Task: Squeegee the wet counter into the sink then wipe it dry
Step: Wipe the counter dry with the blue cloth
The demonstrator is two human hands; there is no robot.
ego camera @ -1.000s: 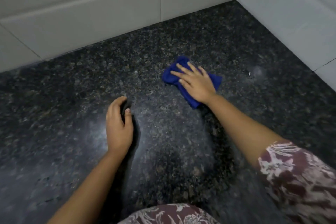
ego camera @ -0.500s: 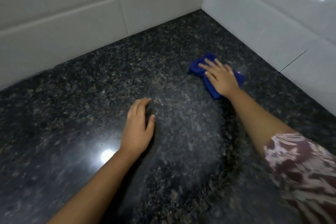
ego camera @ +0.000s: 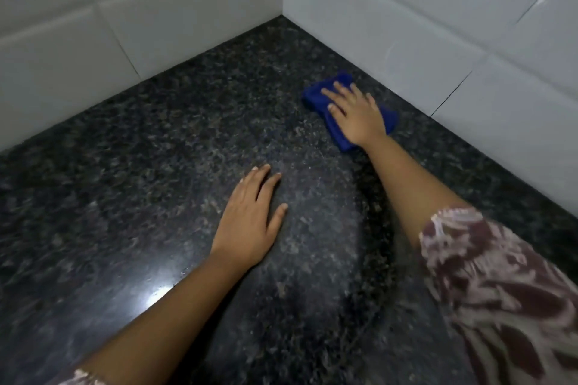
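Note:
A dark speckled granite counter (ego camera: 140,166) fills the view. My right hand (ego camera: 356,114) lies flat, fingers spread, pressing a folded blue cloth (ego camera: 316,94) onto the counter close to the right wall near the corner. My left hand (ego camera: 250,219) rests palm down on the bare counter in the middle, fingers nearly together, holding nothing. No squeegee and no sink are in view.
White tiled walls (ego camera: 406,25) meet in a corner (ego camera: 284,14) at the back, bounding the counter on the far and right sides. A bright light reflection (ego camera: 153,292) shines on the stone beside my left forearm.
My right hand has slid the blue cloth toward the right wall and the corner. My left hand has flattened on the counter. The view has turned toward the corner.

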